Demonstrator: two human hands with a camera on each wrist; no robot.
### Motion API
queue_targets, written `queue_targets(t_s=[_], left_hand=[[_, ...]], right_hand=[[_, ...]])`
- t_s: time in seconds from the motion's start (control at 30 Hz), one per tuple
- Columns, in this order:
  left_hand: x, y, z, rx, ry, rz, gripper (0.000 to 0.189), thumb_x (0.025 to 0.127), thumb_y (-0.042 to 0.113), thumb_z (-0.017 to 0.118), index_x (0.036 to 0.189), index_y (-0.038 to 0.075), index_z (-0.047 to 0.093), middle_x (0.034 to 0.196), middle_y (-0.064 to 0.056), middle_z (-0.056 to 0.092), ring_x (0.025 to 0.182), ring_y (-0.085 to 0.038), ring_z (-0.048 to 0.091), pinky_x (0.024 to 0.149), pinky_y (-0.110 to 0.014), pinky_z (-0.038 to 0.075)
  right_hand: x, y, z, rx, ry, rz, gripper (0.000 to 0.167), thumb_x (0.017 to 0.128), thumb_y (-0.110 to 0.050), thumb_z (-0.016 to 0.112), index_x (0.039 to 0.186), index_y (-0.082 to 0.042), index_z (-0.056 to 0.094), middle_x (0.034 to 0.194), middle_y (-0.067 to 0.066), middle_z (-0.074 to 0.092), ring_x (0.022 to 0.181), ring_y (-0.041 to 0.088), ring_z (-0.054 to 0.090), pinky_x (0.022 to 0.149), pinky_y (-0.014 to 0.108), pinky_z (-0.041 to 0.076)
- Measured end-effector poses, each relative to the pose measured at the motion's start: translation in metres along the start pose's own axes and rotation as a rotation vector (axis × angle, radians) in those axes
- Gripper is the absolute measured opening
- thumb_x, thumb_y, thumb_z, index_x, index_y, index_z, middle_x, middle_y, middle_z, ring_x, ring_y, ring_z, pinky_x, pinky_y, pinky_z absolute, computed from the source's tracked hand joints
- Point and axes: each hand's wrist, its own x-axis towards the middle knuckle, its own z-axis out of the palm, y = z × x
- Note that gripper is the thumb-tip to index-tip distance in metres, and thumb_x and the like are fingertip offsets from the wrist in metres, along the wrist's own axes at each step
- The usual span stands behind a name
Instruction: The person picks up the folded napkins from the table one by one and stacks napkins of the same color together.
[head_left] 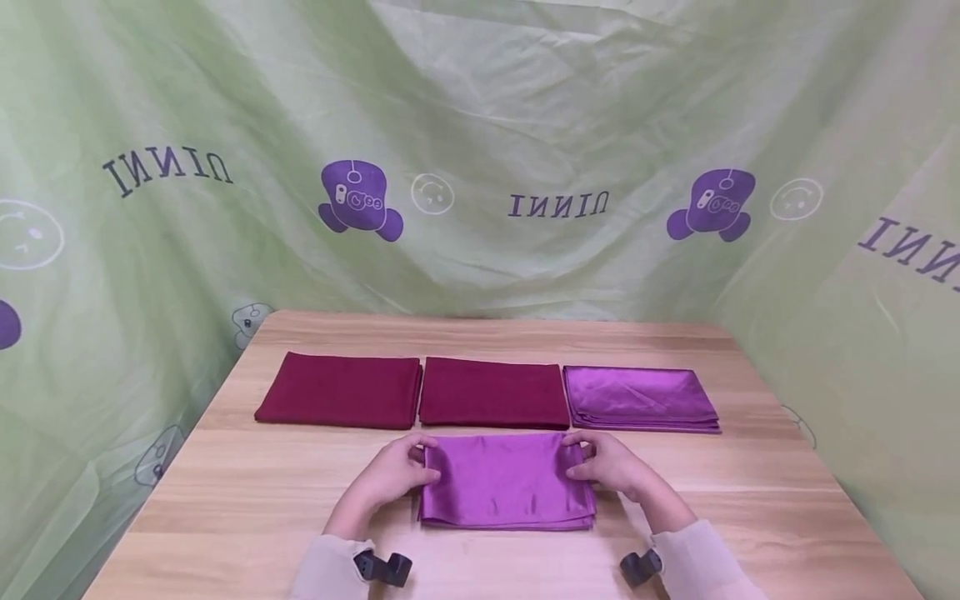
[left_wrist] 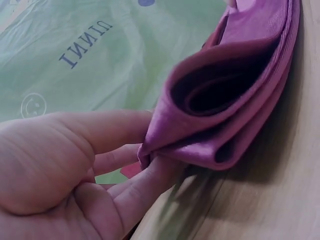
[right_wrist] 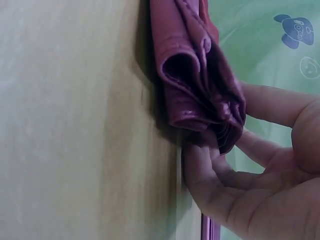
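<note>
A folded purple satin cloth [head_left: 502, 487] lies before me near the front of the table. My left hand [head_left: 396, 468] pinches its far left corner between thumb and fingers. On the opposite side, my right hand [head_left: 609, 463] grips the far right corner the same way. In the left wrist view, the layers of the cloth [left_wrist: 225, 110] loop open at the side, with fingers [left_wrist: 145, 185] of the left hand tucked beneath. The right wrist view shows the bunched folded end of the cloth [right_wrist: 200, 95] with fingers [right_wrist: 205, 175] of the right hand under it.
Behind the held cloth, a row runs across the wooden table [head_left: 225, 500]: a dark red folded cloth [head_left: 341, 390] at left, another dark red folded cloth [head_left: 493, 393] in the middle, and a purple satin folded cloth [head_left: 641, 396] at right. A green printed curtain [head_left: 480, 100] surrounds the table.
</note>
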Motion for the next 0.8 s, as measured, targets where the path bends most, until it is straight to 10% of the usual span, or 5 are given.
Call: queue_targets(t_s=[0.8], left_hand=[[0.017,0.022,0.004,-0.159,-0.053,0.099,0.042,0.078,-0.002,0.073,0.118,-0.001,0.059,0.098,-0.012,0.060,0.073,-0.016,0.060,0.057,-0.027,0.047]], right_hand=[[-0.007,-0.012,-0.029,0.044,0.037,-0.057,0.046,0.079,0.009,0.071,0.122,0.011,0.054,0.109,0.022,0.049,0.082,0.024,0.059,0.068,0.035,0.057]])
